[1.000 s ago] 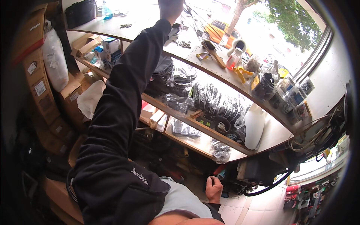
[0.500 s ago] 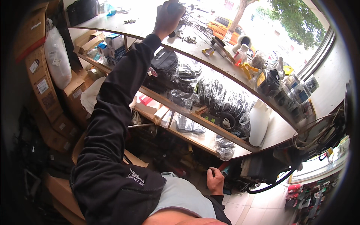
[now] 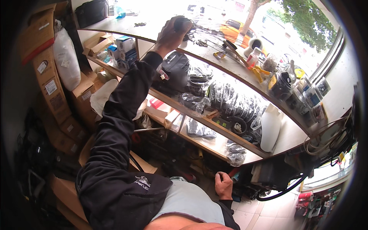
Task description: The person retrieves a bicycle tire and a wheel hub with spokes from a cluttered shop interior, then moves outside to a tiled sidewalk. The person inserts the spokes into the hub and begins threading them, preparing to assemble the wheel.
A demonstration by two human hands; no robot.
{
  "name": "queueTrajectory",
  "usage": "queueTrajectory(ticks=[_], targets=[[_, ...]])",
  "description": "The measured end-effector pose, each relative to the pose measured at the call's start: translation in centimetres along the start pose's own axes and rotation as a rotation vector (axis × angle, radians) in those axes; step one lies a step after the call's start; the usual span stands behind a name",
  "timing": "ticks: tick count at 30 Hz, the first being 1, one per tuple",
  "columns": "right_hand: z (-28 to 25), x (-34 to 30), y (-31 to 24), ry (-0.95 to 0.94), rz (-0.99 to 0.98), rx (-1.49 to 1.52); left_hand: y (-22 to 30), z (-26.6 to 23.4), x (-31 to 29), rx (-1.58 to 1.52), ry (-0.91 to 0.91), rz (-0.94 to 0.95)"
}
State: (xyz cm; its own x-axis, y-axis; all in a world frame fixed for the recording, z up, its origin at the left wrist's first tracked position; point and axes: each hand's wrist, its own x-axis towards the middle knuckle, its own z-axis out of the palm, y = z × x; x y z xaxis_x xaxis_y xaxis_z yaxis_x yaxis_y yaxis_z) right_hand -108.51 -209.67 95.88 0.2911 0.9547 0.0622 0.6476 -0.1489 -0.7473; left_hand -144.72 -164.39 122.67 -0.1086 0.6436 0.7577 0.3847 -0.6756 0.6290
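We grasp a dark, rounded object (image 3: 180,23) in our left grip (image 3: 171,37) over the pale worktop (image 3: 126,25), its underside hidden. Just right of that grip, thin wiry strands (image 3: 209,32) blur into glare. Our right grip (image 3: 223,185), lower down, curls; whether around anything, we cannot tell.
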Motion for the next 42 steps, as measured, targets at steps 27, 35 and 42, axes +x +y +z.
queueTrajectory(ticks=[27,35,42], targets=[[0.5,1.1,0.5,-0.097,-0.083,0.028,4.5,1.9,1.1,0.397,-0.068,0.192],[0.4,0.8,1.5,-0.094,-0.051,0.026,3.0,4.5,1.9,0.496,-0.166,0.265],[0.0,0.5,2.3,-0.075,-0.016,0.008,2.5,6.6,1.6,0.463,-0.211,0.044]])
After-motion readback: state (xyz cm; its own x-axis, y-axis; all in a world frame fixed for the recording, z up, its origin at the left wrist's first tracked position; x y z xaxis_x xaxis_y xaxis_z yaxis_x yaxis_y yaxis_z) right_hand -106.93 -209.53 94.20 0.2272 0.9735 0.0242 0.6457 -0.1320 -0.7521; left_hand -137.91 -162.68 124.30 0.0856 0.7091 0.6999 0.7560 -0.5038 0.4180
